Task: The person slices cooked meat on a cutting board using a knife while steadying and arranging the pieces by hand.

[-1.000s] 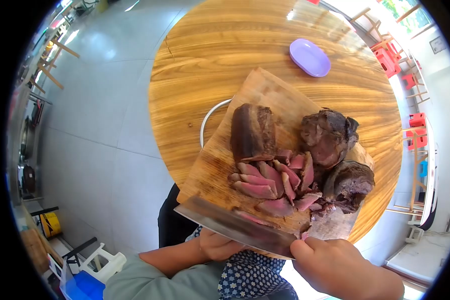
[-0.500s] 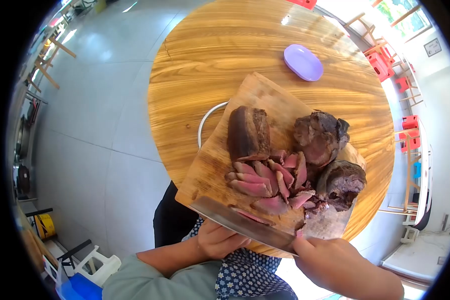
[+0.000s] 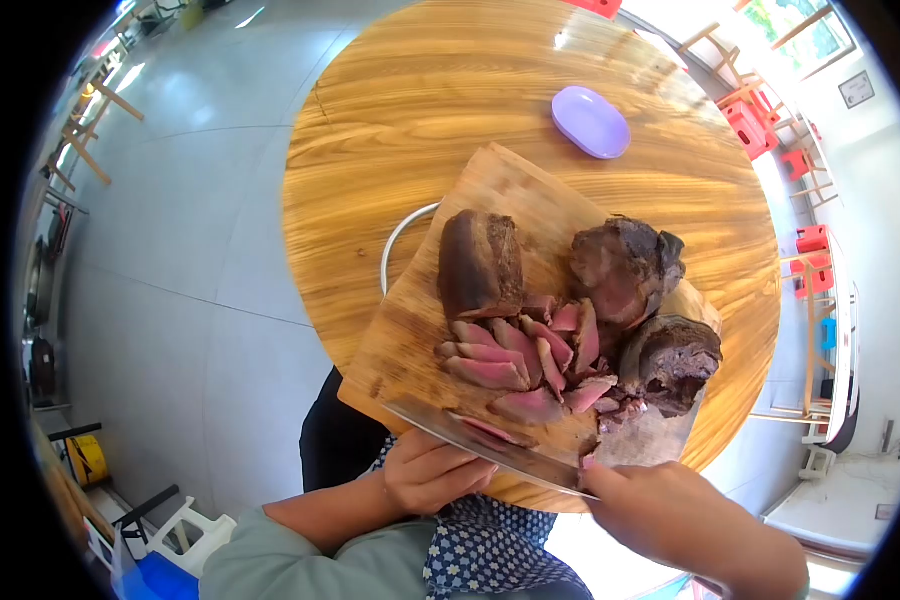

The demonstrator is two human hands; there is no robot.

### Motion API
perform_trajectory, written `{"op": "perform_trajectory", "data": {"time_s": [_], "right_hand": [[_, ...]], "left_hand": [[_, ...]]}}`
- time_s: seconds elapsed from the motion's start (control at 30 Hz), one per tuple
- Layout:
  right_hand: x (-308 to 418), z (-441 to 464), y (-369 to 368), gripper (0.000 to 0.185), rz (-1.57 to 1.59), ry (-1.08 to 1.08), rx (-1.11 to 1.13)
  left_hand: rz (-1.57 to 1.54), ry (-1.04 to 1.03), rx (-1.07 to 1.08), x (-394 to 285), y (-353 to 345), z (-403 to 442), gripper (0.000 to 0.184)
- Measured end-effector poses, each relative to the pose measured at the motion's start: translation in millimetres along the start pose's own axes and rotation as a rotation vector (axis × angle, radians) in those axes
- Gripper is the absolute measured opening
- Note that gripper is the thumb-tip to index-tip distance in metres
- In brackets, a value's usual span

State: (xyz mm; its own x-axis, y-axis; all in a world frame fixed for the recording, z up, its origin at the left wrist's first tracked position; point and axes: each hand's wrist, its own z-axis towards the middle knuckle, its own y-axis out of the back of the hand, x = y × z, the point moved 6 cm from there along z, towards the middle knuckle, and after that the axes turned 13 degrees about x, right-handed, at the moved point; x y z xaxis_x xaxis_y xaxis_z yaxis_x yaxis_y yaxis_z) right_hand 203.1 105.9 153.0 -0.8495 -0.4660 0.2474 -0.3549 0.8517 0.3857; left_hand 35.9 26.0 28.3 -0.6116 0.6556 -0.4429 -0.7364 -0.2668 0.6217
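Observation:
My right hand point(image 3: 640, 505) is closed round the handle end of a wide knife point(image 3: 500, 450), whose blade reaches left over the near edge of a wooden cutting board point(image 3: 380, 350). Beside the blade's near side is my left hand point(image 3: 435, 472), fingers curled; what they hold, if anything, is hidden. A thin slice point(image 3: 492, 430) lies along the blade's far side. Several pink meat slices point(image 3: 520, 350) are heaped mid-board. A dark meat block point(image 3: 480, 265) stands behind them, with two dark chunks, one at the back right point(image 3: 625, 270) and one at the right point(image 3: 670, 365).
The board rests on a round wooden table point(image 3: 360, 130). A purple oval dish point(image 3: 591, 122) sits on it farther back, and a white curved rim point(image 3: 395, 240) shows by the board's left edge. Red stools point(image 3: 748, 128) stand at the right, a white stool point(image 3: 195, 535) at the lower left.
The view has shifted, so table and board appear farther left. The knife blade has tilted to a more edge-on angle, and my left hand shows more fully beside it.

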Motion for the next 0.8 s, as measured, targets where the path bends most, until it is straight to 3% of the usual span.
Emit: {"op": "perform_trajectory", "data": {"time_s": [0.07,0.17,0.4,0.6,0.8], "right_hand": [[3,14,-2,0.018,0.034,0.113,-0.078],[0,10,-9,0.018,0.039,0.149,-0.132],[-20,-14,-31,0.016,-0.016,-0.01,-0.036],[-10,22,-20,0.015,0.057,0.199,-0.216],[-1,30,-21,0.016,0.059,0.271,-0.22]], "left_hand": [[-0.027,-0.011,0.007,0,1,2,0.027],[0.0,0.043,0.037,-3,4,10,0.017],[-0.077,0.05,0.034,2,-3,-6,0.016],[0.103,-0.031,0.067,-8,-4,3,0.017],[0.057,0.074,0.027,-9,8,24,0.021]]}}
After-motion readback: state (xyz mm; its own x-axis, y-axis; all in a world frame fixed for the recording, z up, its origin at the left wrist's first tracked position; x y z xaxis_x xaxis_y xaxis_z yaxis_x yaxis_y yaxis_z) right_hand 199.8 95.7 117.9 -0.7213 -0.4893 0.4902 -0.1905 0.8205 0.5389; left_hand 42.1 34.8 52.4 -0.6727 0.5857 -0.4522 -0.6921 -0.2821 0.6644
